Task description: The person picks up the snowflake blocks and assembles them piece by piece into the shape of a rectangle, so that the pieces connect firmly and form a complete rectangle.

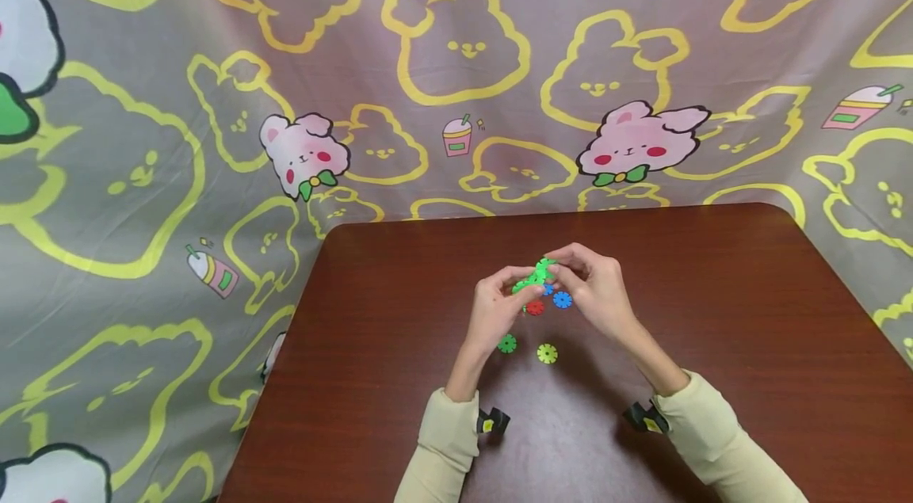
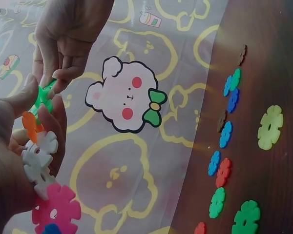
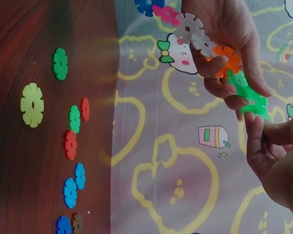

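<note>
My left hand (image 1: 494,306) grips a chain of slotted flower-shaped plastic discs, raised above the table. In the right wrist view the chain runs from a blue disc (image 3: 147,7) through a pink disc (image 3: 165,15), white discs (image 3: 198,28) and an orange disc (image 3: 228,54) to bright green discs (image 3: 258,105). Its pink part (image 2: 63,202) hangs below the left palm in the left wrist view. At the green end, my right hand (image 1: 602,293) pinches the last disc between thumb and fingers. Those fingertips meet the left ones there and partly cover the green pieces.
Loose discs lie on the brown table (image 1: 371,329) under the hands: a yellow one (image 1: 552,359), a green one (image 1: 507,348), a red one (image 1: 536,311), a blue one (image 1: 567,299), plus several more, including a brown one (image 2: 242,55). Behind the table hangs a patterned curtain (image 1: 499,119).
</note>
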Action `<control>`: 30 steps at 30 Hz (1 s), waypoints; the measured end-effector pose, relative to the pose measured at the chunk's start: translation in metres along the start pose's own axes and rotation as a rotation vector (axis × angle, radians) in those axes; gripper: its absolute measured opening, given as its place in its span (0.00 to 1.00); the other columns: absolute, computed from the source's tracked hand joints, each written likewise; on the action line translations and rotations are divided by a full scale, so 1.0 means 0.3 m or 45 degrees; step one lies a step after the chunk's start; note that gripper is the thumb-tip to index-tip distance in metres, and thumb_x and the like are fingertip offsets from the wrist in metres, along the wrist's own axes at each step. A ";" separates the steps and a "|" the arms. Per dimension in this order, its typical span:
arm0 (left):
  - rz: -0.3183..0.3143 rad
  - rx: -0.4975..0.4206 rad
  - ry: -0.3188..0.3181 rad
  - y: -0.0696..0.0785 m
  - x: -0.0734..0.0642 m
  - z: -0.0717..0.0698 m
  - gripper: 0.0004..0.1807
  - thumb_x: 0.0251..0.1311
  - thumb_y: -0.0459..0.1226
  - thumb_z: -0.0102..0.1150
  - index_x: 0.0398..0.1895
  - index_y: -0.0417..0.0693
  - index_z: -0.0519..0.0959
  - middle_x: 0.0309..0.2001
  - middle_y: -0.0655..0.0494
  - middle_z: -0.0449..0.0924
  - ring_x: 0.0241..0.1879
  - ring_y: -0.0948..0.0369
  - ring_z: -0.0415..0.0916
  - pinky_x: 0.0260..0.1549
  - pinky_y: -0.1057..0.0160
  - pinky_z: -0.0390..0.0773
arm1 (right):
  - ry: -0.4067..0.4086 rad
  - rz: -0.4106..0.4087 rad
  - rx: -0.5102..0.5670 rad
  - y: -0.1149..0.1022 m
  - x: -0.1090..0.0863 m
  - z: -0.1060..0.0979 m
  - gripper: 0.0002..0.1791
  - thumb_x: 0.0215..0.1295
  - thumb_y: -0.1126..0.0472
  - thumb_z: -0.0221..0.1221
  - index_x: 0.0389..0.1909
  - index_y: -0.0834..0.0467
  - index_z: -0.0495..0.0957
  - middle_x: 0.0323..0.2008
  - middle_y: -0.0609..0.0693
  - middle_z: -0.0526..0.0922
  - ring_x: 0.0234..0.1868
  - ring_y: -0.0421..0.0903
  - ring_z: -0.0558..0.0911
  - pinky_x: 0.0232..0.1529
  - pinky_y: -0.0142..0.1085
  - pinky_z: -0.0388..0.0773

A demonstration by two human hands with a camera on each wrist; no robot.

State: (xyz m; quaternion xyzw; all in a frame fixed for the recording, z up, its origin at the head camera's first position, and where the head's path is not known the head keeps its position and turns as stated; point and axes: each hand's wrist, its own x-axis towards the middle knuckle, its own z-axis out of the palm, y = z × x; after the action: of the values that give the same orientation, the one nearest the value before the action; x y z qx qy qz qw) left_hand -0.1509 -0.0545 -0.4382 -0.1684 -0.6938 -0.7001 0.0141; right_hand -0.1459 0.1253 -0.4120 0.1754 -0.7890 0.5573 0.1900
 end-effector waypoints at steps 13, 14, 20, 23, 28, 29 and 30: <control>-0.098 -0.115 -0.066 -0.022 -0.004 -0.001 0.15 0.65 0.30 0.68 0.52 0.32 0.83 0.38 0.45 0.88 0.26 0.67 0.82 0.23 0.68 0.81 | -0.026 0.070 0.048 0.024 -0.005 -0.001 0.07 0.68 0.71 0.65 0.45 0.65 0.86 0.32 0.57 0.89 0.27 0.36 0.85 0.29 0.31 0.84; -0.101 -0.119 -0.078 -0.022 -0.004 -0.002 0.15 0.65 0.30 0.68 0.53 0.31 0.82 0.40 0.43 0.88 0.27 0.67 0.83 0.25 0.67 0.83 | -0.023 0.077 0.050 0.025 -0.006 -0.002 0.07 0.68 0.71 0.65 0.45 0.65 0.86 0.32 0.57 0.89 0.27 0.36 0.85 0.29 0.32 0.84; -0.110 -0.148 -0.178 -0.018 -0.004 -0.014 0.17 0.69 0.27 0.63 0.58 0.28 0.79 0.49 0.28 0.83 0.36 0.63 0.87 0.38 0.55 0.87 | 0.028 0.128 0.098 0.026 -0.004 -0.004 0.06 0.69 0.71 0.64 0.44 0.66 0.85 0.31 0.59 0.88 0.27 0.36 0.85 0.29 0.32 0.84; -0.103 -0.141 -0.198 -0.022 -0.006 -0.019 0.16 0.71 0.27 0.59 0.59 0.27 0.78 0.49 0.25 0.82 0.39 0.62 0.88 0.41 0.55 0.86 | 0.059 0.129 0.099 0.025 -0.001 -0.005 0.06 0.69 0.71 0.64 0.44 0.66 0.85 0.30 0.60 0.87 0.26 0.36 0.84 0.29 0.29 0.83; -0.105 -0.056 -0.145 -0.026 -0.008 -0.021 0.14 0.73 0.30 0.58 0.55 0.28 0.81 0.43 0.30 0.85 0.34 0.65 0.85 0.36 0.67 0.83 | 0.083 0.125 0.095 0.023 0.001 -0.010 0.06 0.71 0.69 0.64 0.45 0.66 0.86 0.30 0.63 0.86 0.26 0.36 0.84 0.29 0.29 0.83; -0.112 -0.063 -0.142 -0.026 -0.008 -0.020 0.14 0.73 0.30 0.58 0.54 0.28 0.81 0.43 0.29 0.85 0.34 0.64 0.85 0.35 0.68 0.82 | 0.085 0.127 0.096 0.023 0.001 -0.011 0.07 0.71 0.68 0.64 0.45 0.66 0.86 0.30 0.63 0.86 0.26 0.36 0.85 0.29 0.30 0.84; -0.118 -0.075 -0.142 -0.026 -0.008 -0.019 0.14 0.73 0.30 0.57 0.54 0.27 0.81 0.42 0.28 0.84 0.34 0.61 0.86 0.33 0.68 0.82 | 0.084 0.128 0.094 0.020 0.001 -0.011 0.07 0.72 0.68 0.64 0.46 0.65 0.86 0.30 0.62 0.86 0.27 0.37 0.85 0.29 0.30 0.84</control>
State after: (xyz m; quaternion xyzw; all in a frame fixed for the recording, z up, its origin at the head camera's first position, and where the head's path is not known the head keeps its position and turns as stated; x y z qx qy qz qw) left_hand -0.1518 -0.0604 -0.4462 -0.1752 -0.6797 -0.7095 -0.0618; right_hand -0.1488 0.1305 -0.4158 0.1240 -0.7690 0.6003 0.1811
